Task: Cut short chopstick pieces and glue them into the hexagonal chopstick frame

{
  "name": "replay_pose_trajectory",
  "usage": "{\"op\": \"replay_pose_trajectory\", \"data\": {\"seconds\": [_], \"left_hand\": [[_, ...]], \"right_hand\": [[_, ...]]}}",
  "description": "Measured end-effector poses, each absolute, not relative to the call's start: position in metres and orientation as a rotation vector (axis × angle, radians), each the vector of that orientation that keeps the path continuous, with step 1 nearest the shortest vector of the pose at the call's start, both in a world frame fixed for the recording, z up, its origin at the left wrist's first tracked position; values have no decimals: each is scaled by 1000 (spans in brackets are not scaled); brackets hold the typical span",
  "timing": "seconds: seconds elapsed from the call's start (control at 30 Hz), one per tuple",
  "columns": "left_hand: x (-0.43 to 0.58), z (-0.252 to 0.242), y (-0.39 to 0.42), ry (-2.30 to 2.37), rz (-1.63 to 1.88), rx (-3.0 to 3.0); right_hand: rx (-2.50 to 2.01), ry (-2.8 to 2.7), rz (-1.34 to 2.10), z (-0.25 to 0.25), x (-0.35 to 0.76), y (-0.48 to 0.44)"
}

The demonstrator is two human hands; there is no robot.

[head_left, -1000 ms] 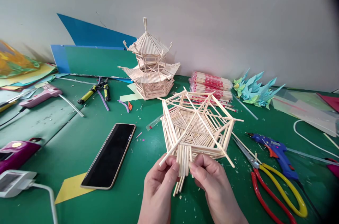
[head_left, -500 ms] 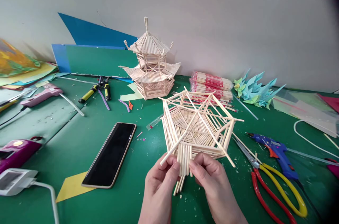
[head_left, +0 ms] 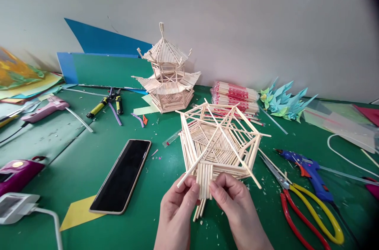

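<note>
Between my two hands is a small panel of wooden sticks (head_left: 204, 179) set side by side. My left hand (head_left: 181, 205) pinches its left edge, and my right hand (head_left: 231, 198) pinches its right edge. Just beyond stands a hexagonal stick frame (head_left: 225, 143) with a woven-looking base and long sticks crossing over its top; the panel overlaps its near edge, and I cannot tell whether they touch. A few loose sticks (head_left: 199, 209) lie under the panel. Farther back, a finished-looking stick pagoda (head_left: 170, 72) with two roofs stands upright.
On the right lie red-and-yellow-handled scissors (head_left: 308, 206) and a blue glue gun (head_left: 310, 173). A phone (head_left: 121, 177) rests at left, near a pink glue gun (head_left: 47, 110) and yellow-handled pliers (head_left: 103, 106). Bundled sticks (head_left: 233, 96) and blue folded paper (head_left: 287, 100) sit behind.
The view has shifted slightly, so everything sits a little lower and farther left. Both hands keep their pinch on the stick panel, with almost no other movement.
</note>
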State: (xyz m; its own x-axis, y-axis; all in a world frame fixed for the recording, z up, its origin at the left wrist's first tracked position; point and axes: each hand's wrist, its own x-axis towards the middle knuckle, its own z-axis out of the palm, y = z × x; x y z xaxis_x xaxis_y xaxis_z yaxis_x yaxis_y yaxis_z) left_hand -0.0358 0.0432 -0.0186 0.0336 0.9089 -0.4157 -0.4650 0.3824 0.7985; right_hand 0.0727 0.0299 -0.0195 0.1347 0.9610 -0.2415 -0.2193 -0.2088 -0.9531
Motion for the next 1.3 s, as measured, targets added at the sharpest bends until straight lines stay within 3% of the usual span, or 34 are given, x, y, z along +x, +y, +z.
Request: {"op": "replay_pose_trajectory", "data": {"seconds": [1.3], "left_hand": [[-27, -12, 48, 978, 979, 694]], "right_hand": [[-1240, -699, 1319, -30, 73, 26]]}}
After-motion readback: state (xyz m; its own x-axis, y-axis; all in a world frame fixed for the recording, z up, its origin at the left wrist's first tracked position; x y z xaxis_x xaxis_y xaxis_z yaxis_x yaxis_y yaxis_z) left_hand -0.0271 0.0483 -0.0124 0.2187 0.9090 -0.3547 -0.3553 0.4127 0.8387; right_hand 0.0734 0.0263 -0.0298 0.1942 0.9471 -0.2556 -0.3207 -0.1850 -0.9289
